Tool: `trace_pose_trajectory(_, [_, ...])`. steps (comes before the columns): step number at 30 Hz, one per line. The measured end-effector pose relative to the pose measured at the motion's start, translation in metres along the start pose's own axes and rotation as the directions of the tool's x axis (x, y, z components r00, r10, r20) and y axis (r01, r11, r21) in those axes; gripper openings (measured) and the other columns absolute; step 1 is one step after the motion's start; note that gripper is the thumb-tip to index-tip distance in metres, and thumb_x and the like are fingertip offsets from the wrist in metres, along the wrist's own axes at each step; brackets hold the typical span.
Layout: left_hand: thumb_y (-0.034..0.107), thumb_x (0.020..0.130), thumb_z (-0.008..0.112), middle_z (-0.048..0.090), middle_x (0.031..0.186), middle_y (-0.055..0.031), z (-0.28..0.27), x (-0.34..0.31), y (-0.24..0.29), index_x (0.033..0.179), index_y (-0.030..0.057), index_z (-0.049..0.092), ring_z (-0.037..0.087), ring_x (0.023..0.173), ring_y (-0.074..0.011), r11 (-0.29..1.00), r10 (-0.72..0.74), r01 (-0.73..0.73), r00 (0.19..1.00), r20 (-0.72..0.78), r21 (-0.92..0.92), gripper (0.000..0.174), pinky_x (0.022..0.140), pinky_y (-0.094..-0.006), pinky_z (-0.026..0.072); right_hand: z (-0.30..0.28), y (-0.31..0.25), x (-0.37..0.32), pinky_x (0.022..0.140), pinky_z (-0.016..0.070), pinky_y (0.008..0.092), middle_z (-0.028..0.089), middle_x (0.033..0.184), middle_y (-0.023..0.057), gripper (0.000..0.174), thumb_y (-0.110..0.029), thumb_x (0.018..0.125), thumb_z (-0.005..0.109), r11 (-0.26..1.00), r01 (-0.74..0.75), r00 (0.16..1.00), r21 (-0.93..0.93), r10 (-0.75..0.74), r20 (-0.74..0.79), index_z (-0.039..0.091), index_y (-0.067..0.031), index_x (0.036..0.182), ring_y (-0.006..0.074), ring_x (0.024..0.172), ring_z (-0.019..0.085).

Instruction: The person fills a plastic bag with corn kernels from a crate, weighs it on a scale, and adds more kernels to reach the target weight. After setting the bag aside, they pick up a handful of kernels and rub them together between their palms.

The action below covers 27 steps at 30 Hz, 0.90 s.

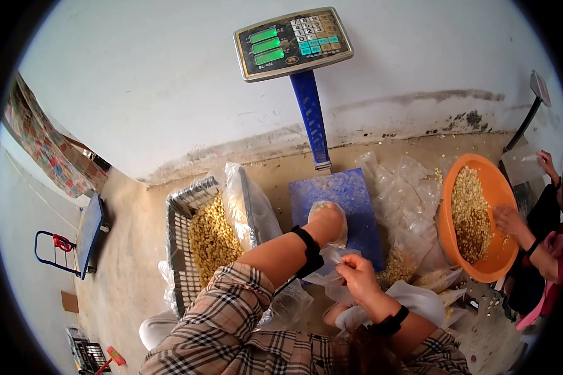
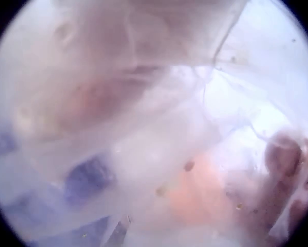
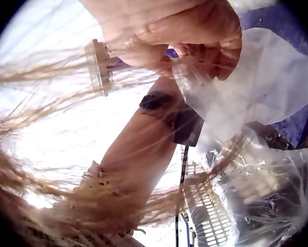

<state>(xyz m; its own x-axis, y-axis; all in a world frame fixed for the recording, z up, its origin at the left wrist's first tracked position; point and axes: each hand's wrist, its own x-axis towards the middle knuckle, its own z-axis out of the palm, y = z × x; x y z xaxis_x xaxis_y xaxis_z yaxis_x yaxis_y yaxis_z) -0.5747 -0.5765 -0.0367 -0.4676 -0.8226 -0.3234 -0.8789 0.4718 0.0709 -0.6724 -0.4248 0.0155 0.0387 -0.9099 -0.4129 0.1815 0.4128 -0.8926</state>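
My left hand [image 1: 326, 222] reaches down over the blue weighing platform [image 1: 363, 194], wrapped by a clear plastic bag [image 1: 322, 275]. Its fingers are hidden from the head view, and the left wrist view is a blur of cloudy plastic. Lower and to the right, my right hand [image 1: 360, 278] pinches the bag's edge between thumb and fingers. From the right wrist, the thin bag [image 3: 267, 77] spreads out from the curled fingers [image 3: 223, 56]. A black crate [image 1: 176, 250] lined with plastic stands left of the platform, with yellow kernels [image 1: 213, 240] in it.
The scale's display [image 1: 294, 44] stands on a blue post against the wall. Clear bags [image 1: 406, 194], some with kernels, lie right of the platform. Another person's hand [image 1: 510, 222] is at an orange basin [image 1: 447, 219] of kernels. A blue trolley [image 1: 91, 234] stands far left.
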Motion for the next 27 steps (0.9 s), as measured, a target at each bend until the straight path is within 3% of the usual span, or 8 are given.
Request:
trace_pose_trajectory(4, [0.009,0.061,0.062,0.054,0.105,-0.0216,0.015,0.011,-0.009,0.107,0.0022,0.054,0.054,0.096,-0.0324,0.980,0.199,-0.199,0.980,-0.004,-0.009,0.047,0.080,-0.0362,0.0459,0.001,-0.003,-0.001,0.048,0.0373,0.0225,0.053,0.064,0.0011,0.010,-0.009,0.079,0.056,1.000,0.002,1.000,-0.002,-0.002,0.010,0.054,0.0005,0.080,0.0074,0.053,0.046])
trace_pose_trajectory(7, [0.010,0.061,0.063,0.051,0.110,-0.0210,0.007,0.011,-0.012,0.107,0.0071,0.055,0.051,0.102,-0.0320,0.963,0.269,-0.269,0.961,0.066,-0.003,0.047,0.082,-0.0373,0.0448,0.000,0.000,0.000,0.048,0.0374,0.0226,0.053,0.065,0.0009,0.010,-0.009,0.079,0.056,1.000,-0.004,1.000,0.019,0.004,0.010,0.054,0.0000,0.081,0.0074,0.053,0.047])
trace_pose_trajectory(13, [0.010,0.062,0.063,0.047,0.115,-0.0172,0.007,0.003,-0.010,0.104,0.0125,0.057,0.055,0.095,-0.0316,0.989,0.109,-0.108,0.994,0.007,-0.104,0.043,0.078,-0.0381,0.0461,0.002,-0.003,0.001,0.050,0.0379,0.0231,0.052,0.065,0.0006,0.010,-0.010,0.080,0.056,0.999,-0.037,0.999,0.013,0.037,0.020,0.053,-0.0003,0.082,0.0076,0.055,0.047])
trace_pose_trajectory(22, [0.009,0.066,0.060,0.048,0.111,-0.0183,0.015,0.009,-0.012,0.097,0.0110,0.062,0.057,0.091,-0.0332,0.998,0.064,-0.064,0.998,-0.004,-0.029,0.030,0.076,-0.0379,0.0473,0.001,0.001,0.011,0.048,0.0369,0.0226,0.052,0.064,0.0014,0.004,-0.005,0.078,0.053,0.997,-0.031,0.997,-0.072,0.026,-0.070,0.054,-0.0011,0.076,0.0087,0.053,0.048])
trace_pose_trajectory(27, [0.008,0.066,0.059,0.052,0.104,-0.0195,0.049,0.030,-0.025,0.092,0.0093,0.063,0.057,0.088,-0.0345,0.985,-0.015,0.007,0.999,-0.045,-0.173,0.026,0.074,-0.0389,0.0479,-0.002,0.012,0.017,0.047,0.0383,0.0232,0.054,0.062,0.0015,0.010,-0.010,0.076,0.057,0.998,0.027,0.995,-0.060,-0.032,-0.097,0.056,0.0006,0.077,0.0081,0.052,0.049])
